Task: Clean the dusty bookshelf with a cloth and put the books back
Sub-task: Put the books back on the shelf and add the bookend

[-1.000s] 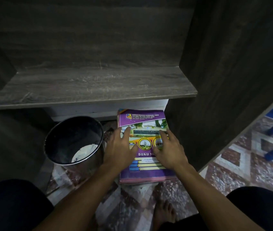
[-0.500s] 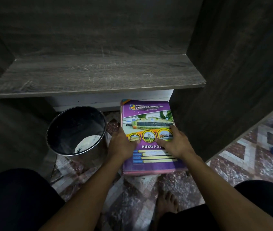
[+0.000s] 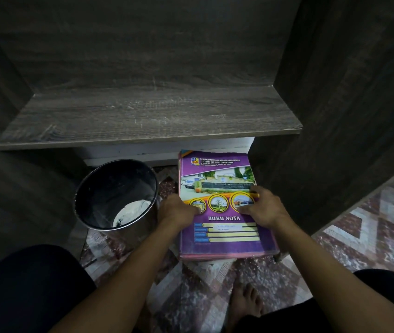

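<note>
From the head view, the stack of books (image 3: pixel 225 239) lies flat on the patterned floor (image 3: pixel 215 284) in the lower centre-right of the frame, a purple "BUKU NOTA" cover on top. It sits below and in front of the shelf board (image 3: pixel 143 116), which runs bare across the middle of the frame. I judge the books are down here so that the board could be wiped, and it looks ready to take them back. I see no cloth anywhere.

My left hand (image 3: pixel 179 210) is at the stack's left edge, thumb on the cover and fingers curled over the side. My right hand (image 3: pixel 265 207) mirrors it at the right edge, thumb flat on the cover and fingers bent down past the edge. So both hands are closed around the stack, one on each side, which is how I would hold it to lift the whole pile level. How far my fingers reach under it is hidden.

The metal bin (image 3: pixel 116 195) stands just left of the stack, close to my left wrist. My bare foot (image 3: pixel 246 301) shows at lower centre.
</note>
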Tool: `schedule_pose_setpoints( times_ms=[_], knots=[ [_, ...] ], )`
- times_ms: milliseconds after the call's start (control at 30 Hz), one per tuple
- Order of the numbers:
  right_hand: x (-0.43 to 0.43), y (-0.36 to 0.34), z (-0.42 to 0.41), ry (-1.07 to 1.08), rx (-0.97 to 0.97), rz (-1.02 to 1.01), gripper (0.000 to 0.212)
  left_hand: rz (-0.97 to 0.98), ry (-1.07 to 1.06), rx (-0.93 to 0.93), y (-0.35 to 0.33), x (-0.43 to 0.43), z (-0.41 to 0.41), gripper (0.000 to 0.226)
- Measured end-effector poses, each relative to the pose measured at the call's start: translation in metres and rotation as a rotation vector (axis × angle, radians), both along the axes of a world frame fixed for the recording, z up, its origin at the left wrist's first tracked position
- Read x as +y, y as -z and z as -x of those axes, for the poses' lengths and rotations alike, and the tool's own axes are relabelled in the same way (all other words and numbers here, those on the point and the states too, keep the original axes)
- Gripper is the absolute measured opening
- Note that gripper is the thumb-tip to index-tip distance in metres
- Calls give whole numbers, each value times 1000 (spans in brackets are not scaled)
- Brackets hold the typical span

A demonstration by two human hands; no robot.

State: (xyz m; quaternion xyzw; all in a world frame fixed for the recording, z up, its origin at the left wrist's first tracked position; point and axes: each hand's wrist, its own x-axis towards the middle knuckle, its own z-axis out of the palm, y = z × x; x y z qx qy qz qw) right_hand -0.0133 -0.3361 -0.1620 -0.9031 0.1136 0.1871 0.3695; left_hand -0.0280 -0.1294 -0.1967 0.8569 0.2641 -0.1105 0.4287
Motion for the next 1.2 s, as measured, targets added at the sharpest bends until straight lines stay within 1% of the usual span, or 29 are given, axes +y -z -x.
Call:
schedule_pose_setpoints(
  times_ms=[167, 233, 367, 500, 600, 667, 700, 767, 833, 900, 967, 1000, 1067, 1100, 1167, 1200],
  knots=[
    [-4, -1, -2, 9, -23, 12, 62, 99, -21, 25, -3, 3, -3, 44],
    [-5, 1, -3, 24, -21, 4, 64, 166, -40, 34, -5, 5, -3, 43],
    [-6, 2, -5, 34, 22, -17, 65, 325, -48, 58, -6, 9, -5, 48],
    [-8, 2, -8, 16, 61, -15, 64, 410, -25, 76, -10, 10, -3, 31],
    [-9, 4, -10, 47, 81, -51, 62, 438, -27, 49, -16, 8, -2, 20],
    [-9, 7, -12, 86, 83, -94, 59, 451, -64, 29, -18, 7, -2, 21],
    [-9, 8, -12, 102, 88, -115, 54, 471, -81, 21, -20, 6, -1, 21],
    [-9, 7, -12, 121, 99, -145, 47, 515, -79, 31, -17, 6, -1, 15],
    [-8, 5, -13, 133, 84, -145, 42, 545, -55, 53, -9, 7, 0, 25],
    [-8, 4, -14, 143, 71, -148, 35, 538, -51, 45, 5, 8, 0, 35],
    [-9, 3, -15, 149, 74, -172, 34, 487, -55, 42, 18, 9, -4, 56],
    [-11, 3, -16, 156, 74, -178, 34, 477, -63, 45, 36, 13, -11, 62],
    [-15, 6, -17, 175, 87, -188, 31, 454, -86, 54, 54, 16, -19, 66],
    [-16, 7, -16, 178, 107, -204, 26, 433, -103, 48, 58, 15, -22, 66],
    [-15, 10, -13, 168, 149, -218, 18, 368, -120, 21, 51, 9, -18, 60],
    [-14, 13, -13, 165, 160, -214, 18, 329, -125, 12, 42, 5, -14, 58]
  ],
)
